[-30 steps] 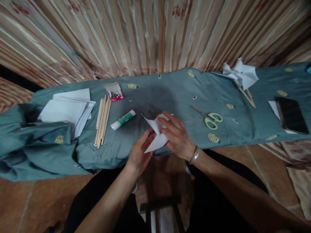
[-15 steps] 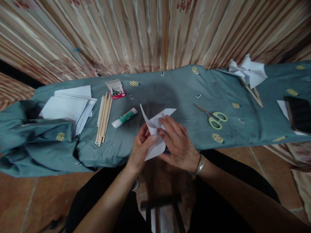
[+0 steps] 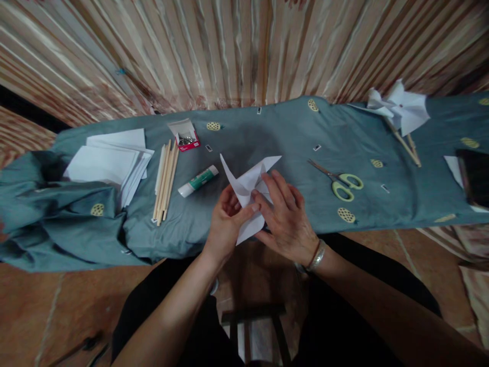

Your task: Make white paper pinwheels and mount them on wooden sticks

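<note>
A white paper pinwheel, its blades folded toward the middle, is held between my hands above the near edge of the cloth. My left hand grips it from the left, thumb on top near the centre. My right hand closes on its right side, with fingertips pressing a folded blade near the middle. Whether a pin sits at the centre is hidden by the fingers. To the left lies a glue stick, green and white. Scissors with green handles rest on the right, blades pointing left.
Wooden sticks lie beside an open box of metal pins. Farther left is a stack of white paper. Finished pinwheels on sticks lie at the back right, and a dark phone sits on paper at the right edge.
The pinwheel and both hands have shifted slightly up and right in view. Its blades look drawn more toward the middle. The camera view has moved a little.
</note>
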Demonstrator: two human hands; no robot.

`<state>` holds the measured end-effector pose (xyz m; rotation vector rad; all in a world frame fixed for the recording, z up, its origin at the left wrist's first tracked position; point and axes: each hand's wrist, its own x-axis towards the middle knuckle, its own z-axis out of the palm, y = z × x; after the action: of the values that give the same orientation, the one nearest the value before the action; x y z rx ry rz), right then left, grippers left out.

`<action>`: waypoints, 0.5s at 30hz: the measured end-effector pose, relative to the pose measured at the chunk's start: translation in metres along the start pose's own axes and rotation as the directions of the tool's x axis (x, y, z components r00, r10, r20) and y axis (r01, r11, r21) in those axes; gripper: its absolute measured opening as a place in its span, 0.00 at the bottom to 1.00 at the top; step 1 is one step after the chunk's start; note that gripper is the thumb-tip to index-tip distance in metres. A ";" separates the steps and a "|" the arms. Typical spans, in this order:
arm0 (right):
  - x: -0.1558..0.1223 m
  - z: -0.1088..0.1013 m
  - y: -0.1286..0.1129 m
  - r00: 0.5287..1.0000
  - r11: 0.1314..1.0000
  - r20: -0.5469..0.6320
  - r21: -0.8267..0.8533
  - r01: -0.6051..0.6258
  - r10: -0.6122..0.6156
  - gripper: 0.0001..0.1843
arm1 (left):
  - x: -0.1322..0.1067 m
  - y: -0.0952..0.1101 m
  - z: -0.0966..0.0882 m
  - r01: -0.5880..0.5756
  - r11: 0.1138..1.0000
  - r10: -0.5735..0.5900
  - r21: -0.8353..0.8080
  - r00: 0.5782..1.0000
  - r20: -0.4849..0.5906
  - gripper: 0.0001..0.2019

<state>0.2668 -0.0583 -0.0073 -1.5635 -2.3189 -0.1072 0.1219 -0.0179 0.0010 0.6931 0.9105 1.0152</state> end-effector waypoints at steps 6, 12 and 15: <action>0.002 -0.006 0.010 1.000 0.999 0.002 -0.040 -0.027 0.027 0.33 | 0.005 0.013 -0.002 0.127 0.991 -0.121 -0.052 0.986 0.112 0.33; 0.001 -0.007 0.013 0.999 0.999 -0.037 -0.044 -0.003 0.002 0.33 | 0.009 0.011 -0.002 0.055 0.998 -0.054 -0.006 0.996 0.078 0.31; 0.000 -0.009 0.013 1.000 0.998 -0.013 -0.057 0.001 -0.002 0.33 | 0.010 0.006 0.001 -0.005 1.000 0.004 0.008 0.999 0.032 0.30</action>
<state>0.2806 -0.0550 -0.0005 -1.5833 -2.3258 -0.1846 0.1228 -0.0067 0.0035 0.7161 0.8861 1.0025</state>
